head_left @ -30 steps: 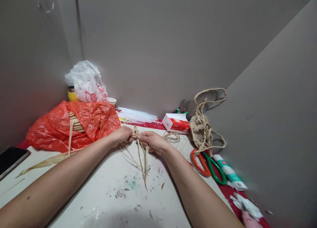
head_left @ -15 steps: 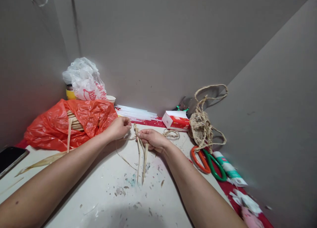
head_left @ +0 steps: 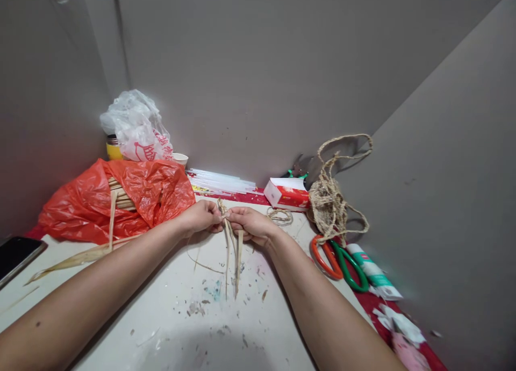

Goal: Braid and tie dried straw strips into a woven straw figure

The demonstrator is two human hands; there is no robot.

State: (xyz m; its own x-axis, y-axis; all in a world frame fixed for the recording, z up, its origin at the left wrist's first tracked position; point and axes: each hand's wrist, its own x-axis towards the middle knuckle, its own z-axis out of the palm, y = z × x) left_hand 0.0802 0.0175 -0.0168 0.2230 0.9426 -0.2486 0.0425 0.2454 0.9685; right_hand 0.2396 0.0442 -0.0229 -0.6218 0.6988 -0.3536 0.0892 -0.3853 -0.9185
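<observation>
Both hands meet over the middle of the white tabletop. My left hand [head_left: 205, 217] is closed in a pinch at the left side of a small bundle of dry straw strips [head_left: 229, 242]. From the right, my right hand [head_left: 249, 223] pinches the same bundle with thumb and forefinger. A short knotted or braided end [head_left: 220, 204] of the straw rises between the fingertips. Loose strips hang from the hands toward me, and one thin strand curves out to the left over the table. Exactly how the fingertips cross the straw is hidden.
An orange-red plastic bag [head_left: 80, 204] with straw stands left, near a phone [head_left: 18, 258]. Behind lie clear sticks [head_left: 223, 183] and a red-white box [head_left: 287, 193]. At right are a tangle of braided cord [head_left: 328, 204], scissors with orange and green handles [head_left: 350, 266] and a tube [head_left: 373, 271].
My left hand has moved right and slightly down, from apart to touching the straw beside my right hand. My right hand has stayed nearly still, keeping its pinch.
</observation>
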